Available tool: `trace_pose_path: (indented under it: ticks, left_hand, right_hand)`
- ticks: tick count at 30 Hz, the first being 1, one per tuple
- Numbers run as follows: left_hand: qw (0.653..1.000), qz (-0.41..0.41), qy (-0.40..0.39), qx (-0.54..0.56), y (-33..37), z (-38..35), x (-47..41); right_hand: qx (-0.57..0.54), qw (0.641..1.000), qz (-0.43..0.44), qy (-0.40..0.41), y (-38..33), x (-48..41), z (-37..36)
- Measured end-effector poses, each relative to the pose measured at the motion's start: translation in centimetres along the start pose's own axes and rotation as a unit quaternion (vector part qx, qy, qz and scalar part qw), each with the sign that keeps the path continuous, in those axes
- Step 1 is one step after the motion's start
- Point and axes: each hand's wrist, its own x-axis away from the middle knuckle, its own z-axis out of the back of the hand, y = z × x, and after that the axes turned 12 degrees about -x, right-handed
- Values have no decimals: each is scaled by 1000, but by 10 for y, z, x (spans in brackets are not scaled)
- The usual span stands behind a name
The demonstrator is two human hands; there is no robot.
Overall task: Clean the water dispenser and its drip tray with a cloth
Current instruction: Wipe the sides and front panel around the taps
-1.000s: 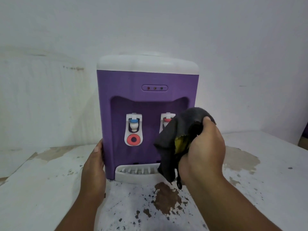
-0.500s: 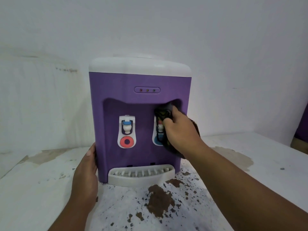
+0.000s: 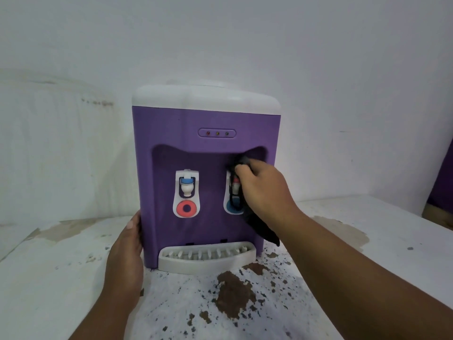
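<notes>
A purple water dispenser (image 3: 206, 148) with a white top stands on the table, facing me. Its white drip tray (image 3: 207, 257) juts out at the bottom front. My right hand (image 3: 263, 190) grips a dark cloth (image 3: 263, 229) and presses it into the upper right of the tap recess, over the right tap, which is mostly hidden. The cloth's loose end hangs down towards the tray's right end. The left tap (image 3: 186, 186) with its blue top and red ring is uncovered. My left hand (image 3: 126, 256) rests flat against the dispenser's lower left side.
The white table (image 3: 61, 278) has peeling paint, with brown bare patches (image 3: 231, 293) just in front of the tray. A white wall stands close behind. Something purple (image 3: 443, 182) shows at the far right edge.
My right hand carried the cloth from in front of the dispenser into the tap recess and now sits slightly higher on the right tap. My left hand stays on the side.
</notes>
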Motion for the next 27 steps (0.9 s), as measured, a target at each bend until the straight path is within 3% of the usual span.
trace_pose_path:
  ticks: [3, 7, 11, 14, 17, 20, 21, 23, 25, 27]
  left_hand:
    - [1000, -7, 5, -7, -1, -1, 0]
    - [1000, -7, 10, -6, -7, 1, -4]
    - [1000, -23, 10, -12, -11, 4, -8]
    - [999, -28, 3, -22, -11, 4, -10]
    - [999, -26, -6, -32, -13, 5, -10]
    - [999, -26, -1, -39, -12, 4, -7]
    - [999, -25, 2, -38, -11, 4, -6]
    - [999, -27, 5, -35, -10, 2, -5]
    - [999, -27, 7, -37, -8, 0, -5]
    - [999, -21, 6, -33, -5, 0, -3]
  right_hand:
    - [60, 993, 72, -72, 9, 6, 0]
    - [94, 987, 48, -122, 5, -13, 6]
    - [198, 961, 58, -183, -9, -27, 4]
    - [240, 952, 61, -181, -10, -27, 1]
    - [135, 985, -11, -104, -4, -24, -3]
    - [-14, 984, -176, -36, 18, -3, -17]
    - [-98, 962, -253, -30, 28, 9, -22]
    - [-296, 884, -362, -15, 47, 33, -31]
    - [-429, 817, -384, 17, 57, 47, -37]
    - [-478, 792, -377, 44, 58, 48, -40]
